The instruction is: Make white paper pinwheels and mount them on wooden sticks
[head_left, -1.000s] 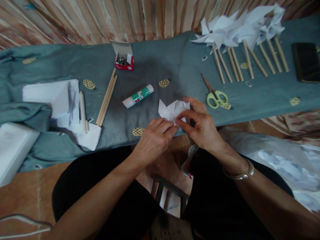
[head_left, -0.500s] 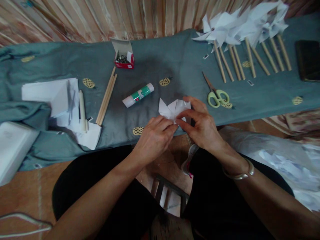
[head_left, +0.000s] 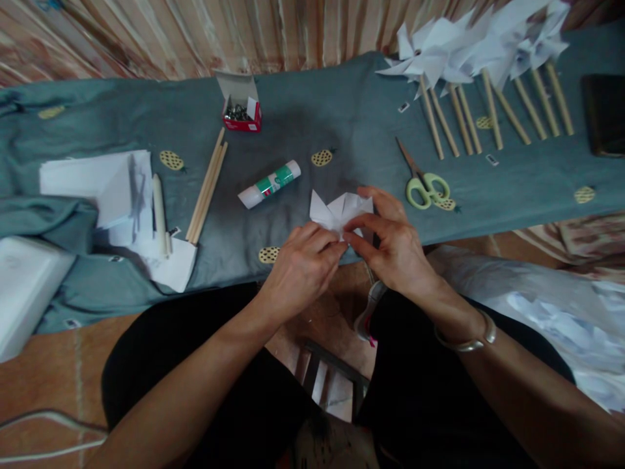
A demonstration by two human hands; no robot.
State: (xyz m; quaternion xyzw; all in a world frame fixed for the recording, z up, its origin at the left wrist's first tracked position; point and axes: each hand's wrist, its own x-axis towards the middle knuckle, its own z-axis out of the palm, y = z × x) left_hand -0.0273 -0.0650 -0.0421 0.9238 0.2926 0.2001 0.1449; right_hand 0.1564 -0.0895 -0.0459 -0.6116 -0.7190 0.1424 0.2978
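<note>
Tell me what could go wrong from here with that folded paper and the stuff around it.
The folded paper is held only by the fingertips of the left hand and right hand, so a slip might let its folds spring open. It is also near the front edge of the cloth-covered table, so it could drop to the floor. The red box stands open, and a knock might spill its small metal pieces.

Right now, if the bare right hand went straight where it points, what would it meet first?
The folded white paper the right hand touches; beyond it, probably the green and white glue stick, though depth is unclear.
</note>
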